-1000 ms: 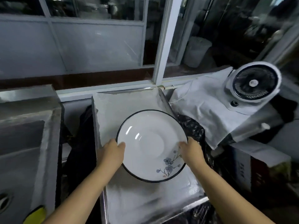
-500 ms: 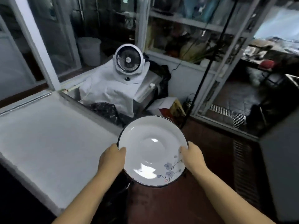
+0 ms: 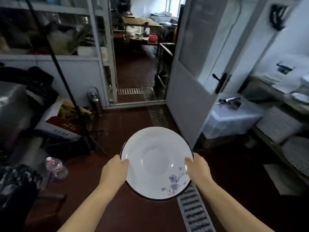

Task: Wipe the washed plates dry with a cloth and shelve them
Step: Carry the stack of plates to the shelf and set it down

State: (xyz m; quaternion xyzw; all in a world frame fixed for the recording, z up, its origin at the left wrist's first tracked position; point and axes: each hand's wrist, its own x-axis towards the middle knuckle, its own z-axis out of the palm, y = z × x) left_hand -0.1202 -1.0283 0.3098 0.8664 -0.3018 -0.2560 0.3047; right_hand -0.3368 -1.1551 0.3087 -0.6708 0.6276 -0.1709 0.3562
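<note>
A round white ceramic plate with a dark rim and a blue flower sprig (image 3: 155,163) is held in mid-air over the dark red tiled floor (image 3: 127,124), face up. The left hand (image 3: 115,171) grips its left edge and the right hand (image 3: 198,169) its right edge (thumbs over the rim). A white door (image 3: 192,67) stands open far right.

Left hand (image 3: 114,171) and right hand (image 3: 198,169) grip a white plate (image 3: 156,162).

Dark red floor (image 3: 133,124) here, with a drain grate (image 3: 194,213) running along it, a plastic bottle (image 3: 56,168) lying at the left, a steel flask (image 3: 95,102) standing by the doorway and a clear bin (image 3: 234,121) at right.
</note>
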